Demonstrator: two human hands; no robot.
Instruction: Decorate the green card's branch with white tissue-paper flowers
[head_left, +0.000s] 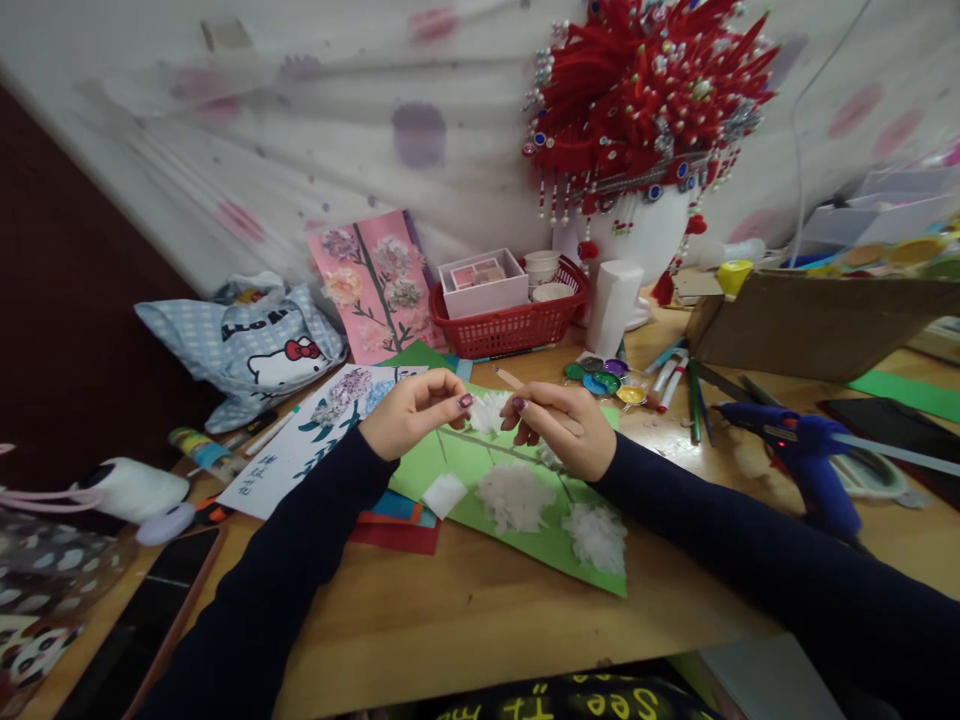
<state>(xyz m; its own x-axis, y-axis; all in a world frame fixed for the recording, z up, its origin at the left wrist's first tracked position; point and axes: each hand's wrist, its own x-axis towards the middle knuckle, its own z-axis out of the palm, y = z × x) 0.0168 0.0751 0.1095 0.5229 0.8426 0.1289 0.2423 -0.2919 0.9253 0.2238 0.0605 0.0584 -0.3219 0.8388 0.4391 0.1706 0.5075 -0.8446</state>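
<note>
Over a green sheet (465, 465) bearing white tissue flowers (516, 497) and drawn stems, both hands are raised close together. My left hand (420, 408) has thumb and forefinger pinched; what they hold, if anything, is too small to make out. My right hand (566, 425) grips a thin wooden stick (510, 377), whose tip points up and left. Behind the fingertips, a white flower (489, 412) is partly hidden. A small stack of white paper squares (444, 495) lies on the sheet's left part. Another white flower (596, 535) is at its lower right corner.
A blue glue gun (806, 450) lies at right, near pens and a cardboard box (817, 325). Paint pots (604, 376), a red basket (510, 325) and a beaded red headdress (652, 100) stand behind. At left are a checked bag (247, 345), thread spool (142, 490) and phone (142, 625).
</note>
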